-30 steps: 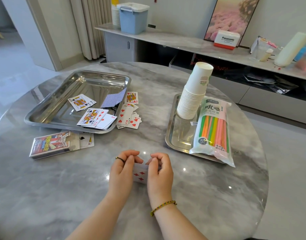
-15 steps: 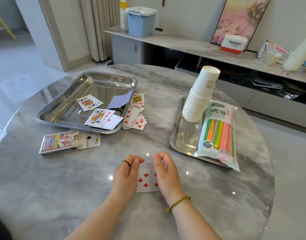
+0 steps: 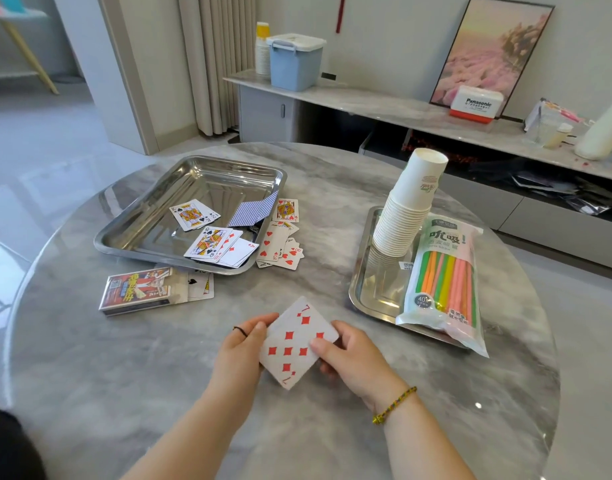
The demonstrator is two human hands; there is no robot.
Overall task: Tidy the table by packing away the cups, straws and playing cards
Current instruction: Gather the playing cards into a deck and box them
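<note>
My left hand (image 3: 240, 348) and my right hand (image 3: 349, 355) both grip a small stack of playing cards (image 3: 294, 341), seven of diamonds on top, held tilted above the near middle of the round marble table (image 3: 124, 393). Loose cards (image 3: 214, 244) lie in and beside the left steel tray (image 3: 152, 209). A card box (image 3: 138, 289) lies in front of that tray with a spade card (image 3: 201, 285) sticking out. On the right steel tray (image 3: 370, 296) stands a tall leaning stack of white paper cups (image 3: 406, 209), next to a bag of coloured straws (image 3: 444, 282).
Behind the table runs a low marble sideboard (image 3: 384, 109) with a blue lidded bin (image 3: 295, 62), a white and red box (image 3: 476, 105) and a framed picture (image 3: 491, 50). Curtains (image 3: 214, 60) hang at the back left.
The stack of cards was lying flat on the table between my hands; now both hands have lifted it and turned it diamond-wise. The view has tilted up slightly.
</note>
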